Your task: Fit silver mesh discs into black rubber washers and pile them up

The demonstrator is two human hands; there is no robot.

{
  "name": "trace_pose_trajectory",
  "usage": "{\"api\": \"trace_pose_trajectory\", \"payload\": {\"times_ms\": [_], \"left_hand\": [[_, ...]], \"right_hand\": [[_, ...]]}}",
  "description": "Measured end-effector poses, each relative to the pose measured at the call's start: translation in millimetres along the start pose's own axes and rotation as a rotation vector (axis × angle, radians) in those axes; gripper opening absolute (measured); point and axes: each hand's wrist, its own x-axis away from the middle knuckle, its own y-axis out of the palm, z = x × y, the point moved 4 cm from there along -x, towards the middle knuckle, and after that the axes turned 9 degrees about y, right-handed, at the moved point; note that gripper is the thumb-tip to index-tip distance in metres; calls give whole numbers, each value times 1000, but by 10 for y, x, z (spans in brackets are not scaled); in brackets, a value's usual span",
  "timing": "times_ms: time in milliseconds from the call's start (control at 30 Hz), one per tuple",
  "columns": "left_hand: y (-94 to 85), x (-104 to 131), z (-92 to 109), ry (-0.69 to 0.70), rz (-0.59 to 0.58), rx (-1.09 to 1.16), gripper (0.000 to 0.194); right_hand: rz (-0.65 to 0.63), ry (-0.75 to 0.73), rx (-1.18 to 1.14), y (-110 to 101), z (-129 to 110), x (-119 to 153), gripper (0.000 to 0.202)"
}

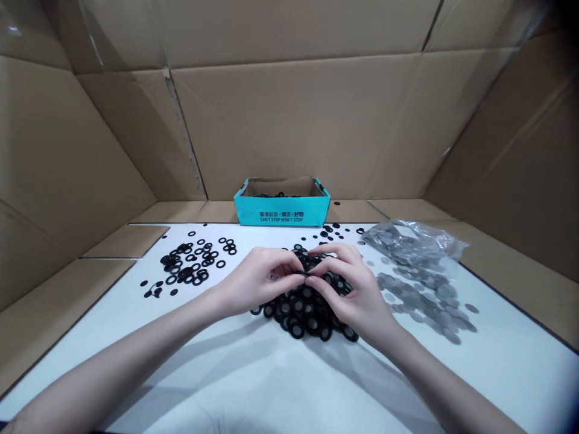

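Note:
My left hand (266, 277) and my right hand (346, 280) meet above a heap of black rings with grey centres (298, 313). Thumbs and forefingers of both hands pinch one small black ring (304, 273) between them, seen nearly edge-on. Whether a grey disc sits in that ring I cannot tell. Part of the heap is hidden behind my fingers. To the left lies a loose group of open black rings (199, 262). On the right, thin grey discs (425, 295) are spread over the white table.
A turquoise box (283, 211) holding black pieces stands at the back. At the back right lies a clear plastic bag (409, 241) of grey discs. Small black pieces (330, 231) are scattered near the box. Cardboard walls (289, 120) enclose the white table (217, 374).

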Motion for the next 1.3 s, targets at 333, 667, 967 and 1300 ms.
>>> {"api": "trace_pose_trajectory", "payload": {"times_ms": [333, 667, 967, 1300], "left_hand": [[-7, 21, -1, -60, -145, -88, 7], [-9, 23, -18, -87, -98, 23, 8], [54, 17, 64, -65, -79, 101, 11], [22, 26, -6, -101, -44, 21, 7]], "right_hand": [[-73, 36, -121, 123, 17, 62, 17], [-73, 8, 18, 65, 27, 31, 11], [-38, 77, -138, -13, -7, 7, 17], [1, -2, 38, 0, -10, 6, 7]]}}
